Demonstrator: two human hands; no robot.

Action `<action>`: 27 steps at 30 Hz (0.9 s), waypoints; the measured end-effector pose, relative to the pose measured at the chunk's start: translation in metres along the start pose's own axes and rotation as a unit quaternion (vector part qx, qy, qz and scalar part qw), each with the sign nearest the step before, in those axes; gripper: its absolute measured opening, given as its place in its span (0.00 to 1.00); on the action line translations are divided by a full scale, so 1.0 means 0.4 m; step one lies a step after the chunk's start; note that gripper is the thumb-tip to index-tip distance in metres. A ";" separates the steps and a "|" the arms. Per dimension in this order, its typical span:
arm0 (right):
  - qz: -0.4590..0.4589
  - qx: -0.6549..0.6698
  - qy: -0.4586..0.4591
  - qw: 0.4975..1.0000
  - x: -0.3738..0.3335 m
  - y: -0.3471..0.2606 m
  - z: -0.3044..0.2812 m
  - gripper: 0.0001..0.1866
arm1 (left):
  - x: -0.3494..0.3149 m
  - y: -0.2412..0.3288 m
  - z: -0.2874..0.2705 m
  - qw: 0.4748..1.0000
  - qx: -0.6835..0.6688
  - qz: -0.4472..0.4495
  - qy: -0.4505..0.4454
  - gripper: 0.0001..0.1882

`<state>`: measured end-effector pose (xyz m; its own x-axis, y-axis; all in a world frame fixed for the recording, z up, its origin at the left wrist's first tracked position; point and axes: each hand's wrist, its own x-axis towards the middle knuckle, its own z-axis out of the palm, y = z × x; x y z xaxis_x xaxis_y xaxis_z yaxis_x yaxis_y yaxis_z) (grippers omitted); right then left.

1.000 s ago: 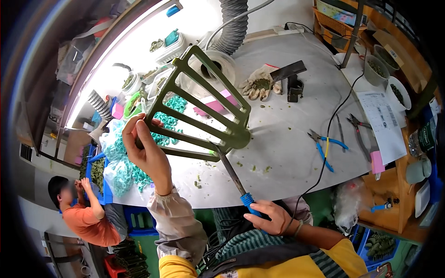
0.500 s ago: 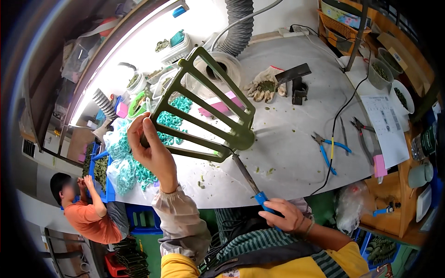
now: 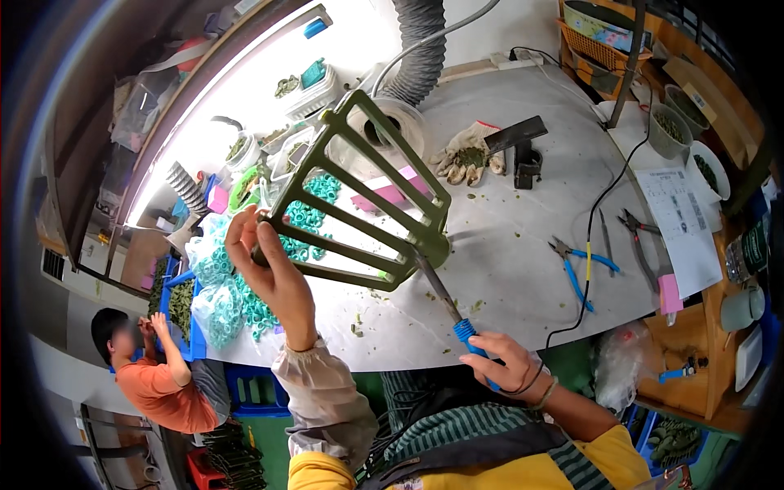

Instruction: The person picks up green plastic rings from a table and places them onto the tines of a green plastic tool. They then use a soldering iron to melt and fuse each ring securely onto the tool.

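Okay, hands apart: right hand [image 3: 508,359] grips a blue-handled tool [image 3: 464,330], tip at the narrow end of the green slatted frame [image 3: 429,238]; contact unclear. Left hand [image 3: 282,269] holds its wide rim, tilted above the counter [image 3: 506,282], probably for access. Pliers [image 3: 604,260] beyond, glove [image 3: 469,149] farther.

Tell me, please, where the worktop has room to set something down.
The broadest nearly bare patch of the worktop lies between the green slatted frame and the blue-handled pliers, with scattered green scraps. Another lies beyond the white glove, right of the grey hose. It is crowded on the left, with teal rings and plastic bags.
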<state>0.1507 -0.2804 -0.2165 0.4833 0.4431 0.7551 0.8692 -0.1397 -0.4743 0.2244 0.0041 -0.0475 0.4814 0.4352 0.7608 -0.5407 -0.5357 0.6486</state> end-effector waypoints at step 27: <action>0.243 -0.030 0.163 0.956 -0.007 -0.068 -0.132 0.13 | -0.200 -0.321 -0.176 0.792 -0.349 -0.500 0.026 0.19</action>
<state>0.1312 -0.3244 -0.1817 0.8296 0.0147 0.5582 0.5338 -0.3140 -0.7851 0.2067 0.0891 -0.1901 0.8904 0.4288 -0.1526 -0.1659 0.6179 0.7685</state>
